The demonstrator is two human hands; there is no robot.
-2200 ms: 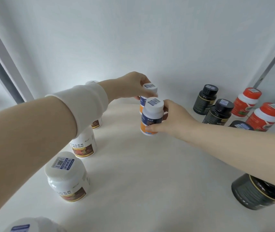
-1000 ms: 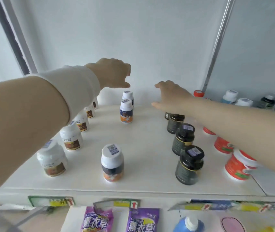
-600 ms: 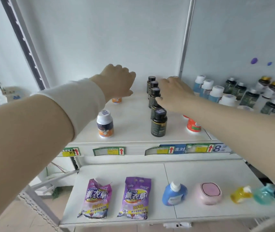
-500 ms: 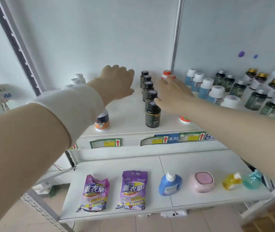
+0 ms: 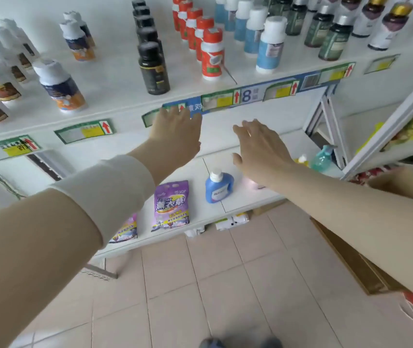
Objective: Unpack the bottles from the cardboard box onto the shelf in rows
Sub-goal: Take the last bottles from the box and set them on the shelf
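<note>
L hand (image 5: 175, 136) & R hand (image 5: 260, 149) mid-frame, fingers spread flat, nothing held, in front of the smooth white shelf (image 5: 115, 79) edge. Rows stand along the top of frame: white-capped bottles (image 5: 60, 86) at left, glossy black bottles (image 5: 153, 69) centre, red-capped bottles (image 5: 211, 56) right of them. Brown cardboard box (image 5: 351, 259) at lower right, contents hidden. Lower centre: purple pouch (image 5: 171, 205), blue jug (image 5: 216, 187).

Cardboard box (image 5: 351, 262) half hidden by R arm (image 5: 351, 204), shelf tags (image 5: 84, 130) blurred (illegible)

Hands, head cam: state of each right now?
Left hand: open, fingers straight, holding nothing.
Right hand: open, fingers spread, holding nothing.
</note>
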